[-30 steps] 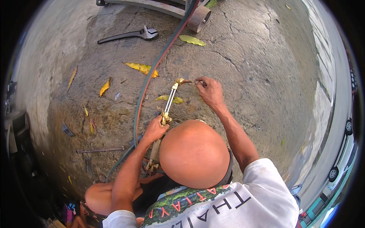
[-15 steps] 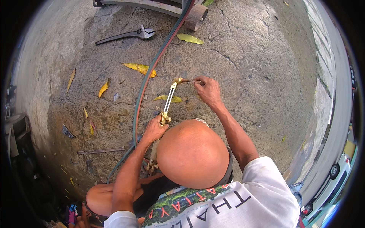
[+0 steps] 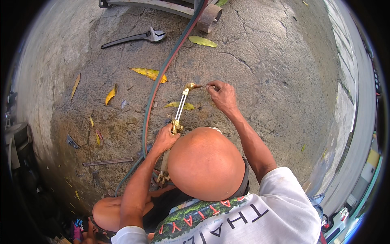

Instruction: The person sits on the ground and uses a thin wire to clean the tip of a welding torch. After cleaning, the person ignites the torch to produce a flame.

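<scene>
**Left hand gripping a brass-fitted cutting torch, right hand pinching beside its nozzle**

I am viewing the torch from above: it is pointing away from the body over cracked concrete, its head bending so that the nozzle is facing right. My left hand is wrapping around the torch just behind the brass valve block. My right hand is forming a narrow pinch, the fingertips sitting just beside the end of the nozzle. I am not able to tell whether they are holding something thin; it is too small on my feed. The rear part of the torch is running back toward the lap, left of a lowered head and a white shirt.

Paired green and red hoses are curving past the torch's left side, crossing over a large yellow leaf. A yellow-green leaf is lying behind the torch's slim tubes. Farther out, I am seeing an adjustable wrench lying left of the hoses, while a green leaf is resting to their right, near a small wheel. A narrow strip is lying left of the left forearm.
</scene>
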{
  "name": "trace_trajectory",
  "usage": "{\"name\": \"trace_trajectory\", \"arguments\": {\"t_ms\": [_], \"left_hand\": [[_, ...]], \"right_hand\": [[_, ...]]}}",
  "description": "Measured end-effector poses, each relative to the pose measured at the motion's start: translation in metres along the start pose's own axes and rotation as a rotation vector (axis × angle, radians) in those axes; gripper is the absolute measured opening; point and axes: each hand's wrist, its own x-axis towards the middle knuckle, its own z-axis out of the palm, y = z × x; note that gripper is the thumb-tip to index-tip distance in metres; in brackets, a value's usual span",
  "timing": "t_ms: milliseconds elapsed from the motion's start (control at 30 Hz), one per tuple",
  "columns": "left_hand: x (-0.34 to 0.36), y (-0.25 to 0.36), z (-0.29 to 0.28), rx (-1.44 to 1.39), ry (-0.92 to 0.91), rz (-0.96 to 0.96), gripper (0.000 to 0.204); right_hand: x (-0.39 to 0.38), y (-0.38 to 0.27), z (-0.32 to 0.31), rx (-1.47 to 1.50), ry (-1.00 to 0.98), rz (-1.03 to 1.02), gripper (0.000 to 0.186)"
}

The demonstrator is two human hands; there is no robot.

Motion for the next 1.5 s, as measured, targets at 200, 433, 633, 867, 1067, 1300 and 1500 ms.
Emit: {"name": "trace_trajectory", "arguments": {"t_ms": [200,433,633,867,1067,1300,1500], "left_hand": [[0.002,-0.003,0.001,0.007,0.002,0.005,0.029],[0.002,-0.004,0.001,0.027,0.011,0.033,0.029],[0.002,-0.005,0.001,0.001,-0.011,0.016,0.031],[0.002,-0.006,0.001,-0.017,0.005,0.045,0.030],[0.004,-0.008,0.002,0.022,0.007,0.030,0.028],[0.004,-0.011,0.002,-0.016,0.000,0.021,0.028],[0.006,-0.014,0.003,-0.023,-0.008,0.024,0.030]], "right_hand": [[0.001,0.003,0.003,0.010,0.016,-0.036,0.028],[-0.004,-0.006,-0.004,-0.003,0.008,-0.011,0.027],[-0.002,-0.003,0.003,-0.010,0.016,-0.027,0.026],[-0.003,-0.006,0.001,0.008,0.004,-0.014,0.027],[-0.003,-0.003,0.001,0.005,0.014,-0.026,0.027],[-0.002,-0.002,0.001,0.016,0.010,0.005,0.025],[-0.002,-0.005,0.000,-0.017,0.019,-0.021,0.024]]}}
